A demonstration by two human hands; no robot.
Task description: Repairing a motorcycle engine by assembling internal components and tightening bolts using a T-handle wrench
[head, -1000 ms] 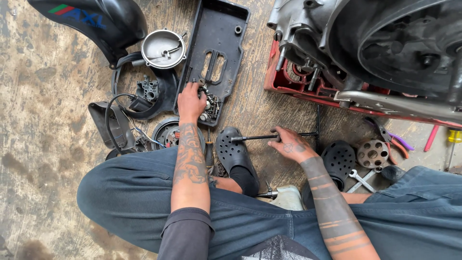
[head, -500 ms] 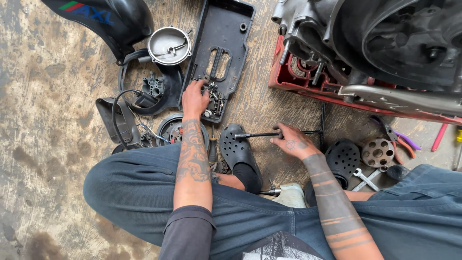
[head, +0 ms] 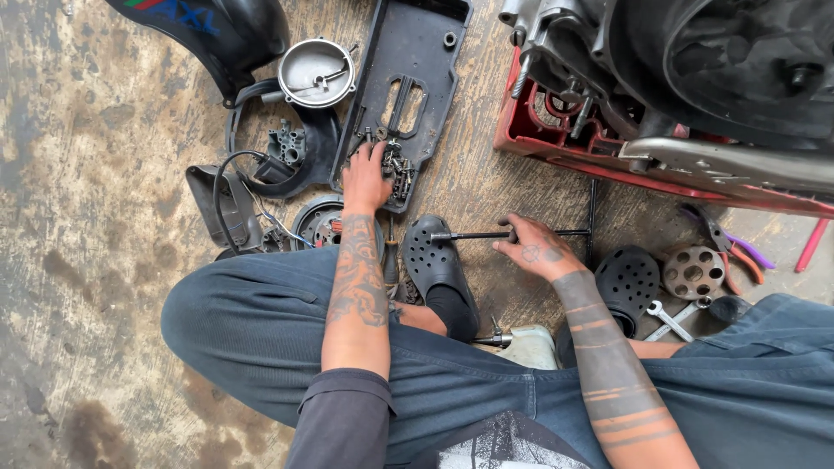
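While the person is sitting low on the stained floor point(head: 95, 217), the left hand point(head: 365, 178) is reaching forward with its fingers spread and pressing down into a small heap of bolts and screws point(head: 395, 161) that is lying at the near end of a long black plastic tray point(head: 417, 52). Nothing is being gripped there as far as I can see; the fingertips are just touching the loose hardware. Over on the other side, the right hand point(head: 534, 252) is closing around the shaft of a black T-handle wrench point(head: 486, 234), which is lying flat on the floor, its socket end pointing at the left black clog point(head: 439, 260) and its crossbar running up toward the red crate point(head: 556, 139). Just left of the tray, a carburettor body point(head: 287, 146) is sitting inside a black ring-shaped cover, and a round metal bowl point(head: 316, 73) is resting above it. Right of the wrench hand, the second black clog point(head: 627, 282), a drilled metal disc point(head: 692, 272), a small spanner point(head: 669, 317) and pliers with purple and orange handles point(head: 734, 247) are lying close together. An engine point(head: 695, 69) is looming over the crate.
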